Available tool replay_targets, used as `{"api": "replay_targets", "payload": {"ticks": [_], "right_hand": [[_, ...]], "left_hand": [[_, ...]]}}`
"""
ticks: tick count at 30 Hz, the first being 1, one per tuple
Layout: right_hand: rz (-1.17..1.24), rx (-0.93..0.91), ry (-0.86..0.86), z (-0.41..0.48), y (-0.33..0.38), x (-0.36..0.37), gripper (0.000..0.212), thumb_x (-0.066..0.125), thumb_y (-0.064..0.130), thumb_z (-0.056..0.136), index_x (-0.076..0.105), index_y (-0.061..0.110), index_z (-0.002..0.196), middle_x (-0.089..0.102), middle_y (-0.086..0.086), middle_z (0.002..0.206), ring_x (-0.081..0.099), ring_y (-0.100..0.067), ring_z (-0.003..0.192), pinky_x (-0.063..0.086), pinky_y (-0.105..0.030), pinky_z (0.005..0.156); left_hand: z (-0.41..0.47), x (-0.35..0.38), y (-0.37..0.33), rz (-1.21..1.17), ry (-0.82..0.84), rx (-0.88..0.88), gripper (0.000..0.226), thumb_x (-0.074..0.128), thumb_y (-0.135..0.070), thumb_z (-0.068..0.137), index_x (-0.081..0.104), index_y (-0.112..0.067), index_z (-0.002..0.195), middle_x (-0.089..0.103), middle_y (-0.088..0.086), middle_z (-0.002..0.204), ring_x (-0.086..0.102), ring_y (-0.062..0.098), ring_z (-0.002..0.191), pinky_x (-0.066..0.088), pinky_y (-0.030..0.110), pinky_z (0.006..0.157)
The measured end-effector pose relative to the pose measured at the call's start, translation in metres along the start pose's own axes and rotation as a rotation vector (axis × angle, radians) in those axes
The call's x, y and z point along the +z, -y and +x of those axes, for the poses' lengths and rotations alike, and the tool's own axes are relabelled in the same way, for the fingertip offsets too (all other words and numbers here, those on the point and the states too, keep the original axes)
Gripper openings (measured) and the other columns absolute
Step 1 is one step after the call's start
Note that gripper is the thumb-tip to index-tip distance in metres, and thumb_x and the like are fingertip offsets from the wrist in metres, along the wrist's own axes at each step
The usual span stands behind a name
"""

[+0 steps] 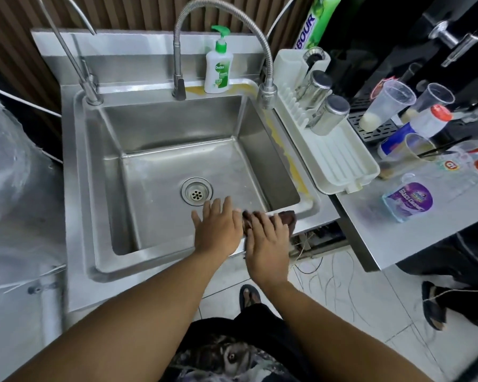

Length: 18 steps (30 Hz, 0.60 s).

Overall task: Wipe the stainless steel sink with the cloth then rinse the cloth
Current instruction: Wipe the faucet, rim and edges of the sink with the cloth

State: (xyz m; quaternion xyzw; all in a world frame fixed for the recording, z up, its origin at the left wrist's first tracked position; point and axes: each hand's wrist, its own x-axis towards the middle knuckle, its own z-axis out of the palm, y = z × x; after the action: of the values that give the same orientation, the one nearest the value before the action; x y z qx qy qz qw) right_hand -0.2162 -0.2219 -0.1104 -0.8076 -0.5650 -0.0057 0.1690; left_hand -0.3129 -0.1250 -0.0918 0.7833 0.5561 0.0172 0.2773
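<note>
A dark brown, rumpled cloth [287,218] lies on the near right rim of the square, brushed stainless steel sink [174,125]. The right hand [268,244] presses on it, grip flat with straight fingers. The left hand [218,230] is just beside it at the basin edge, grip apart and fingers spread. A round perforated drain [196,193] sits in the smooth basin floor.

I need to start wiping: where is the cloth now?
Head view: the cloth lies on the front-right rim of the sink, under the right hand, beside the left hand.
</note>
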Motion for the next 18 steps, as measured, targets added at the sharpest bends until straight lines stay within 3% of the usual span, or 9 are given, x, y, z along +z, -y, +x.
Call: {"api": "replay_targets", "payload": {"ticks": [2,4,6,9,11,13,15,18], "right_hand": [[0.037,-0.184,0.065,-0.01,-0.012,-0.009,0.042,0.042,0.025,0.104,0.058,0.015,0.141,0.055,-0.002,0.144,0.043,-0.032,0.135,0.027,-0.046,0.117],[0.014,-0.23,0.077,0.0,-0.045,-0.018,0.04,0.041,0.026,0.106,0.061,0.011,0.138,0.058,-0.006,0.142,0.045,-0.033,0.134,0.027,-0.043,0.116],[-0.045,-0.017,0.031,0.021,-0.089,-0.023,0.044,0.037,0.029,0.106,0.062,0.008,0.135,0.059,-0.011,0.141,0.046,-0.037,0.134,0.029,-0.046,0.116],[-0.104,0.361,-0.015,0.051,-0.122,-0.029,0.052,0.031,0.03,0.102,0.055,0.009,0.142,0.053,-0.015,0.148,0.041,-0.043,0.137,0.027,-0.051,0.117],[-0.1,0.411,-0.062,0.054,-0.093,-0.024,0.051,0.036,0.026,0.096,0.061,0.006,0.135,0.057,-0.016,0.142,0.048,-0.045,0.125,0.034,-0.052,0.106],[-0.059,0.263,-0.072,0.042,-0.047,-0.018,0.046,0.04,0.024,0.094,0.065,0.008,0.129,0.062,-0.01,0.135,0.051,-0.039,0.119,0.039,-0.049,0.098],[0.009,0.0,0.03,0.019,-0.015,-0.016,0.042,0.043,0.022,0.096,0.064,0.013,0.132,0.061,-0.003,0.135,0.051,-0.029,0.121,0.039,-0.046,0.099],[0.036,-0.236,0.126,0.023,-0.034,-0.023,0.038,0.044,0.021,0.099,0.065,0.015,0.131,0.062,-0.001,0.133,0.05,-0.024,0.123,0.036,-0.041,0.102]], "left_hand": [[0.007,0.009,-0.015,0.007,0.02,0.003,0.053,0.018,-0.043,0.106,0.028,-0.023,0.154,0.034,0.003,0.159,0.019,0.028,0.15,0.009,0.06,0.12],[0.006,0.015,-0.018,0.055,-0.008,0.043,0.055,0.017,-0.043,0.104,0.036,-0.02,0.15,0.044,0.006,0.152,0.029,0.03,0.145,0.015,0.062,0.118],[0.004,0.017,-0.015,0.088,-0.069,0.07,0.062,0.012,-0.047,0.1,0.045,-0.017,0.143,0.054,0.007,0.141,0.04,0.032,0.136,0.023,0.063,0.114],[0.005,0.019,-0.014,0.102,-0.087,0.064,0.067,0.007,-0.049,0.097,0.045,-0.018,0.141,0.054,0.006,0.139,0.042,0.031,0.134,0.027,0.061,0.112],[0.007,0.02,-0.015,0.107,-0.087,0.058,0.067,0.007,-0.047,0.097,0.045,-0.017,0.142,0.054,0.006,0.14,0.041,0.031,0.135,0.028,0.061,0.111],[0.007,0.02,-0.015,0.098,-0.092,0.049,0.069,0.005,-0.047,0.095,0.044,-0.017,0.144,0.052,0.006,0.142,0.039,0.032,0.137,0.029,0.061,0.111],[0.008,0.019,-0.015,0.085,-0.092,0.041,0.073,0.002,-0.047,0.094,0.041,-0.017,0.147,0.049,0.006,0.146,0.035,0.031,0.141,0.027,0.06,0.113],[0.008,0.018,-0.015,0.098,-0.089,0.039,0.071,0.002,-0.048,0.094,0.041,-0.018,0.146,0.048,0.006,0.147,0.035,0.031,0.142,0.029,0.06,0.112]]}}
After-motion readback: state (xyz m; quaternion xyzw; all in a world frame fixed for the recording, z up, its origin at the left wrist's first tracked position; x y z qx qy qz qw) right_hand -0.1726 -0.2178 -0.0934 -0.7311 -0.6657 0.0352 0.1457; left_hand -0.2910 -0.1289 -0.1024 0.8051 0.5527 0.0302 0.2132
